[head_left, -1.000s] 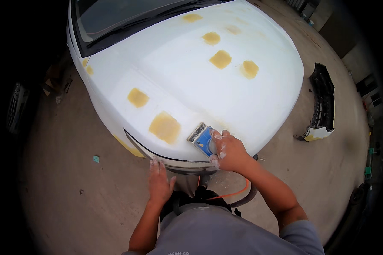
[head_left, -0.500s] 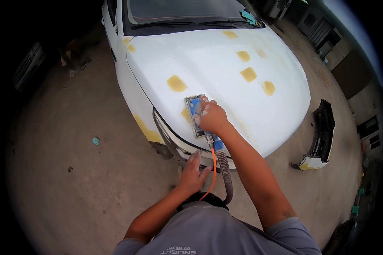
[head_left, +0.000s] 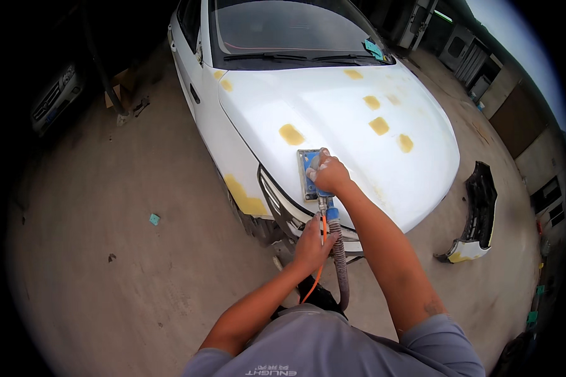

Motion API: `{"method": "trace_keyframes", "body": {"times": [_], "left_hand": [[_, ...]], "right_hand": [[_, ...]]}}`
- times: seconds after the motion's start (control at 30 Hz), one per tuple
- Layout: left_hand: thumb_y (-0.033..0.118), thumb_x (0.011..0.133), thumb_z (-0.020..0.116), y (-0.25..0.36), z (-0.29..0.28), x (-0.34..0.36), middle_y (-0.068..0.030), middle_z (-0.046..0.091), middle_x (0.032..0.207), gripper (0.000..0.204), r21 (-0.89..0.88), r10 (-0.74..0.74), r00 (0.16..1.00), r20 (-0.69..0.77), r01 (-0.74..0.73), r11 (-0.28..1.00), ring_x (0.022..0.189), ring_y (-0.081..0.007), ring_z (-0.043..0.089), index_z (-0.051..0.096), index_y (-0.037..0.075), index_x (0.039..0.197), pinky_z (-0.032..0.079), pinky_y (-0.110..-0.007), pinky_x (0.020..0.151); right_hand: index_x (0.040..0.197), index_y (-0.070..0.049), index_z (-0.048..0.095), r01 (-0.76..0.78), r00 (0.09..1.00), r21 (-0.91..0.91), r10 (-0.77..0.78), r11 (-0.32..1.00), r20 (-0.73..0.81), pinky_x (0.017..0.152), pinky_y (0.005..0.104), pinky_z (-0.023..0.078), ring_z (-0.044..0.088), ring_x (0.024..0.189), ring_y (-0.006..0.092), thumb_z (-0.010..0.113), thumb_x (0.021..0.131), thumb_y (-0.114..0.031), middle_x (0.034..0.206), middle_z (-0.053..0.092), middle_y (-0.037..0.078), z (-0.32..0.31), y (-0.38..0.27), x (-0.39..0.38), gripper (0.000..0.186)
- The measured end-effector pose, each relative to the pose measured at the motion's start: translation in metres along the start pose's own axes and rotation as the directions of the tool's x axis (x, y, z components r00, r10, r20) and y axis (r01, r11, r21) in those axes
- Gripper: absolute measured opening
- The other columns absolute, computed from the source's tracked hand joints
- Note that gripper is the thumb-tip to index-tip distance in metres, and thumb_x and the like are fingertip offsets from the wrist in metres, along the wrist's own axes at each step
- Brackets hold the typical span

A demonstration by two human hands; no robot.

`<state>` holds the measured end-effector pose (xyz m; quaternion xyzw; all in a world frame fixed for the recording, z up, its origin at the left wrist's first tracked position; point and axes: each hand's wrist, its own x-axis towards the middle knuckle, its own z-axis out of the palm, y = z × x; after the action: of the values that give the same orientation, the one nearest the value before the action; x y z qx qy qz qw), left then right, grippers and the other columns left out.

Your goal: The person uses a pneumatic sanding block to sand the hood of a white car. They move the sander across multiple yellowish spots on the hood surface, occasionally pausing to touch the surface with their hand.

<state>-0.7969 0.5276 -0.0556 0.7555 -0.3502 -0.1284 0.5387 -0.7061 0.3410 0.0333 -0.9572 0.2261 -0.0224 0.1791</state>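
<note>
My right hand (head_left: pixel 329 174) grips the blue rectangular block sander (head_left: pixel 311 176), flat on the white car hood (head_left: pixel 358 125); my left hand (head_left: pixel 311 245) closes around its grey ribbed hose (head_left: pixel 341 264). Several yellow filler patches (head_left: pixel 378 125) look unsanded, so most work remains.

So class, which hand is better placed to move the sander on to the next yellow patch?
Right. The right hand already grips the sander on the hood, beside the yellow patch. The left hand is lower, at the hose.
</note>
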Motion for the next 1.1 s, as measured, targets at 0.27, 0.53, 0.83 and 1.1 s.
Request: {"method": "trace_keyframes", "body": {"times": [0.27, 0.53, 0.83, 1.1], "left_hand": [[0.037, 0.097, 0.071, -0.014, 0.021, -0.007, -0.0311, 0.067, 0.116, 0.063, -0.035, -0.125, 0.954, 0.271, 0.140, 0.990, 0.113, -0.0473, 0.066, 0.047, -0.007, 0.135, 0.051, -0.050, 0.095], [0.020, 0.099, 0.071, -0.071, 0.055, -0.029, -0.0077, 0.069, 0.092, 0.032, -0.238, -0.272, 0.820, 0.503, 0.434, 0.869, 0.077, -0.0144, 0.067, 0.061, -0.003, 0.120, 0.055, -0.032, 0.071], [0.020, 0.096, 0.061, -0.294, -0.039, -0.210, -0.0230, 0.073, 0.093, 0.023, 0.453, -0.531, 0.762, 0.370, 0.351, 0.820, 0.091, -0.0423, 0.070, 0.070, 0.002, 0.105, 0.057, -0.050, 0.084], [0.021, 0.095, 0.060, -0.305, -0.054, -0.241, -0.0251, 0.073, 0.097, 0.022, 0.509, -0.665, 0.652, 0.364, 0.459, 0.728, 0.097, -0.0451, 0.069, 0.072, 0.004, 0.102, 0.055, -0.053, 0.089]], "right_hand": [[0.145, 0.007, 0.040, -0.008, 1.000, 0.017, 0.008, 1.000, -0.016, 0.100, 0.0464, 0.054, 0.064, 0.120, 0.0414, 0.070, 0.089, -0.041, 0.123, 0.068, 0.028, 0.008, 0.018, -0.014, 0.080], [0.143, 0.006, 0.043, -0.056, 0.997, -0.002, 0.056, 0.998, -0.049, 0.100, 0.0461, 0.054, 0.066, 0.119, 0.0412, 0.069, 0.090, -0.041, 0.124, 0.069, 0.026, -0.006, 0.038, 0.002, 0.075], [0.153, 0.007, 0.039, -0.098, 0.995, 0.081, 0.099, 0.992, -0.005, 0.102, 0.0434, 0.054, 0.066, 0.121, 0.0408, 0.069, 0.094, -0.043, 0.126, 0.070, 0.027, -0.011, 0.050, 0.007, 0.083], [0.137, 0.002, 0.051, -0.141, 0.989, 0.086, 0.137, 0.986, 0.047, 0.099, 0.0440, 0.055, 0.064, 0.122, 0.0364, 0.069, 0.091, -0.042, 0.121, 0.070, 0.022, -0.012, 0.053, -0.005, 0.066]]}}
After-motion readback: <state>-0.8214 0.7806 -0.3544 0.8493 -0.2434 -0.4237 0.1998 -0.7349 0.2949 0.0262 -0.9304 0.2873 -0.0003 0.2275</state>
